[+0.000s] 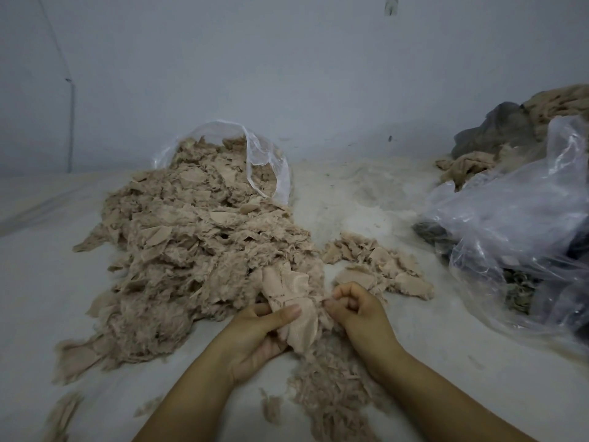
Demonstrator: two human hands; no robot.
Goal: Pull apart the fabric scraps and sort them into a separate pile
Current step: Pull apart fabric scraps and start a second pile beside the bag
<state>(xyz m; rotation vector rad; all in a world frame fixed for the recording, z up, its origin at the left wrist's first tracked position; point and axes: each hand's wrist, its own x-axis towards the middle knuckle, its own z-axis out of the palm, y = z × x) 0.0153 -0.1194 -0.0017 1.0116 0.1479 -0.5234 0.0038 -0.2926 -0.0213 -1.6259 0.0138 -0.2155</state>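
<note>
A big heap of beige fabric scraps (191, 250) spills out of a clear plastic bag (255, 161) across the white surface. My left hand (258, 333) grips a larger beige scrap (288, 291) at the heap's near edge, thumb pressed over it. My right hand (353, 311) is curled beside it and pinches the frayed edge of that same scrap. A smaller pile of scraps (379, 266) lies to the right of the heap. Loose fluffy fibres (328, 384) lie beneath and between my forearms.
A large crumpled clear plastic bag (510, 224) holding dark material sits at the right. Behind it are grey and tan cloths (510, 132). A pale wall (287, 74) stands behind the surface. Small scrap bits (63, 413) lie at the near left.
</note>
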